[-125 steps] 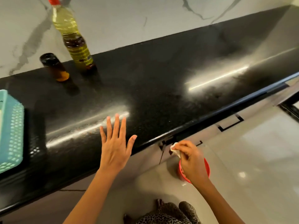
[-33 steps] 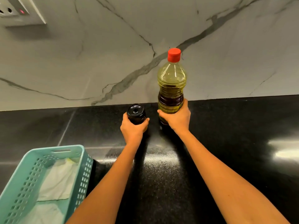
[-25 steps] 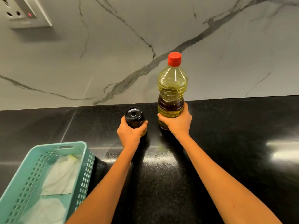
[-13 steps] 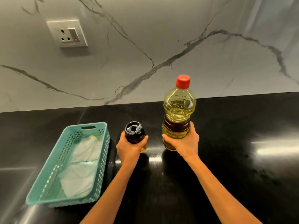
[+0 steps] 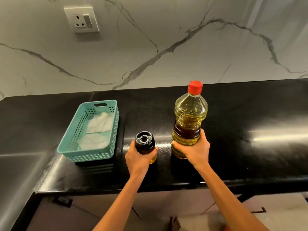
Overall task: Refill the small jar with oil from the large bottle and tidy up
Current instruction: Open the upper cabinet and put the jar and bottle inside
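Observation:
A large clear bottle point(image 5: 189, 119) of yellow oil with a red cap stands upright over the black counter point(image 5: 250, 147). My right hand point(image 5: 195, 151) is wrapped around its lower part. To its left is the small jar point(image 5: 144, 144), dark with a black lid and a little yellow oil at its base. My left hand point(image 5: 139, 157) grips it from the near side. Both containers are capped and sit near the counter's front edge.
A teal perforated basket point(image 5: 93, 152) with white cloths point(image 5: 100, 125) inside sits left of the jar. A wall socket point(image 5: 81, 20) is on the marble backsplash. The counter's front edge point(image 5: 166, 186) runs below my wrists, with floor beneath.
Both hands have drawn the jar and the bottle from the back wall toward the counter's front edge. The view has pulled back, showing the whole basket and the counter edge.

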The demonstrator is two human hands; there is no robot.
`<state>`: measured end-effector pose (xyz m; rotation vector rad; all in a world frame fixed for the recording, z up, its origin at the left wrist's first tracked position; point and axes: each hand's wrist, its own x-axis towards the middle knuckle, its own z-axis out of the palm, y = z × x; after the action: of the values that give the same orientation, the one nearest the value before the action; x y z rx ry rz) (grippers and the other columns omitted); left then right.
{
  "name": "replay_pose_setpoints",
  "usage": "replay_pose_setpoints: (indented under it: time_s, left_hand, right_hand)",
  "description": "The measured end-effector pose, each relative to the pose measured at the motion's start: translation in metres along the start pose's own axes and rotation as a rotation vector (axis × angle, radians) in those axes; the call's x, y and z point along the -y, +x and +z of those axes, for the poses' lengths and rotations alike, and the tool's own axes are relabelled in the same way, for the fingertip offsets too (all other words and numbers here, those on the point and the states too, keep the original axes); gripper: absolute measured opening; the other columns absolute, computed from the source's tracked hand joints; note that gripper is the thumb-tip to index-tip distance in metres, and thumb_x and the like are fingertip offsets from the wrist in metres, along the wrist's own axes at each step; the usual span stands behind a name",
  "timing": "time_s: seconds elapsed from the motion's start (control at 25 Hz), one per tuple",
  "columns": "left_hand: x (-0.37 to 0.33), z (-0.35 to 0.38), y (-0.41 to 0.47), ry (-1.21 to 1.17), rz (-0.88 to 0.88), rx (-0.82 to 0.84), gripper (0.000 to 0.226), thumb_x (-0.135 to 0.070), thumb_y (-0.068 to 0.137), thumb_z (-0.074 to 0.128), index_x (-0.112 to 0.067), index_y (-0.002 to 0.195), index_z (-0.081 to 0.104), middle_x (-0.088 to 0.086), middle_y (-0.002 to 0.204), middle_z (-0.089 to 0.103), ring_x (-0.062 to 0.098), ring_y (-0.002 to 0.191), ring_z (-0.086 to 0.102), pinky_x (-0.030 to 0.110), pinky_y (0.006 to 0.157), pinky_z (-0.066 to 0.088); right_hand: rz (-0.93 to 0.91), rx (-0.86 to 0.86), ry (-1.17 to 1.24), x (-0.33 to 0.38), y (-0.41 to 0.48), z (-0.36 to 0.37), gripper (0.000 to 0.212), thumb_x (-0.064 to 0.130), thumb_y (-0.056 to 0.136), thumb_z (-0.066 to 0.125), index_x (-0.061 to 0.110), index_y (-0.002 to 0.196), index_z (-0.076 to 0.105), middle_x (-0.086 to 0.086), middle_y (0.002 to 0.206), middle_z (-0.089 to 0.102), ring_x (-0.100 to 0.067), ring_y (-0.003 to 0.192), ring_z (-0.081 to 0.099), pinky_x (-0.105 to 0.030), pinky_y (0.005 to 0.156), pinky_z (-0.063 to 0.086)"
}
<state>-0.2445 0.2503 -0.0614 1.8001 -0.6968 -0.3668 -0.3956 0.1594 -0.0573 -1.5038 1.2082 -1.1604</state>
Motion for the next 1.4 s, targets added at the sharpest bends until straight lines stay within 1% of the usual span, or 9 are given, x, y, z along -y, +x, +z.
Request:
replay_pose_setpoints:
  time_s: [0.32, 0.72, 0.84, 0.96, 1.08, 1.16, 1.24, 1.32, 1.4]
  left_hand:
    - [0.008, 0.008, -0.019, 0.029, 0.011, 0.01, 0.063, -0.031, 0.055, 0.087, -0.017, 0.109, 0.06, -0.011, 0.094, 0.06, 0.009, 0.092, 0.055, 0.019, 0.08, 0.039]
    - [0.014, 0.011, -0.021, 0.025, 0.044, 0.003, 0.061, -0.03, 0.056, 0.087, -0.018, 0.109, 0.059, -0.011, 0.095, 0.06, 0.007, 0.092, 0.054, 0.015, 0.079, 0.036]
    - [0.017, 0.011, -0.023, 0.016, 0.031, 0.02, 0.063, -0.029, 0.057, 0.087, -0.019, 0.112, 0.057, -0.011, 0.098, 0.06, 0.008, 0.095, 0.054, 0.017, 0.081, 0.037]
    - [0.017, 0.01, -0.023, 0.002, 0.016, 0.071, 0.069, -0.029, 0.056, 0.087, -0.02, 0.116, 0.054, -0.01, 0.103, 0.059, 0.011, 0.102, 0.054, 0.02, 0.084, 0.037]
    - [0.017, 0.006, -0.024, 0.003, 0.008, 0.122, 0.078, -0.032, 0.054, 0.087, -0.019, 0.121, 0.049, -0.005, 0.113, 0.058, 0.017, 0.113, 0.052, 0.023, 0.089, 0.037]
    - [0.011, 0.001, -0.026, 0.03, 0.009, 0.141, 0.099, -0.037, 0.053, 0.087, -0.018, 0.135, 0.036, 0.0, 0.133, 0.05, 0.02, 0.126, 0.043, 0.029, 0.1, 0.035]
    - [-0.002, -0.007, -0.025, 0.104, 0.077, 0.123, 0.114, -0.043, 0.053, 0.085, -0.02, 0.144, 0.02, 0.003, 0.147, 0.033, 0.021, 0.136, 0.029, 0.037, 0.109, 0.027]
    - [-0.019, -0.014, -0.024, 0.195, 0.225, 0.069, 0.114, -0.047, 0.057, 0.081, -0.018, 0.145, 0.016, 0.005, 0.153, 0.021, 0.021, 0.141, 0.018, 0.037, 0.112, 0.022]
    - [-0.035, -0.022, -0.023, 0.266, 0.397, 0.016, 0.107, -0.049, 0.063, 0.076, -0.015, 0.145, 0.016, 0.003, 0.155, 0.012, 0.02, 0.143, 0.008, 0.035, 0.113, 0.018]
  right_hand:
    - [0.031, -0.038, 0.003, -0.015, -0.02, -0.019, 0.076, 0.022, 0.049, 0.091, 0.021, 0.113, 0.05, 0.012, 0.099, 0.061, 0.0, 0.092, 0.059, -0.014, 0.077, 0.046]
    - [-0.011, -0.016, -0.017, -0.021, -0.023, -0.02, 0.074, 0.021, 0.05, 0.09, 0.025, 0.111, 0.048, 0.015, 0.098, 0.06, 0.005, 0.092, 0.058, -0.006, 0.071, 0.044]
    - [-0.02, -0.013, -0.022, -0.023, -0.023, -0.02, 0.076, 0.02, 0.051, 0.09, 0.025, 0.113, 0.047, 0.016, 0.099, 0.059, 0.005, 0.093, 0.057, -0.005, 0.071, 0.044]
    - [-0.018, -0.008, -0.028, -0.022, -0.02, -0.018, 0.08, 0.021, 0.052, 0.09, 0.023, 0.117, 0.045, 0.014, 0.1, 0.058, 0.001, 0.093, 0.057, -0.009, 0.076, 0.044]
    - [-0.014, 0.011, -0.04, -0.022, -0.021, -0.018, 0.083, 0.024, 0.052, 0.09, 0.024, 0.12, 0.042, 0.013, 0.104, 0.057, -0.001, 0.096, 0.056, -0.024, 0.089, 0.049]
    - [-0.022, 0.049, -0.069, -0.019, -0.024, -0.02, 0.095, 0.03, 0.05, 0.09, 0.023, 0.128, 0.036, 0.008, 0.115, 0.055, -0.007, 0.106, 0.055, -0.031, 0.096, 0.046]
    - [-0.019, 0.071, -0.085, -0.009, -0.026, -0.024, 0.12, 0.041, 0.046, 0.089, 0.022, 0.141, 0.019, 0.002, 0.137, 0.042, -0.013, 0.127, 0.042, -0.032, 0.106, 0.035]
    - [-0.026, 0.031, -0.081, 0.009, -0.027, -0.028, 0.134, 0.051, 0.042, 0.085, 0.023, 0.147, 0.005, -0.002, 0.152, 0.022, -0.014, 0.138, 0.024, -0.03, 0.11, 0.023]
    - [-0.067, -0.019, -0.042, 0.032, -0.028, -0.034, 0.132, 0.054, 0.044, 0.08, 0.023, 0.147, 0.005, -0.002, 0.154, 0.016, -0.012, 0.139, 0.018, -0.028, 0.109, 0.02]
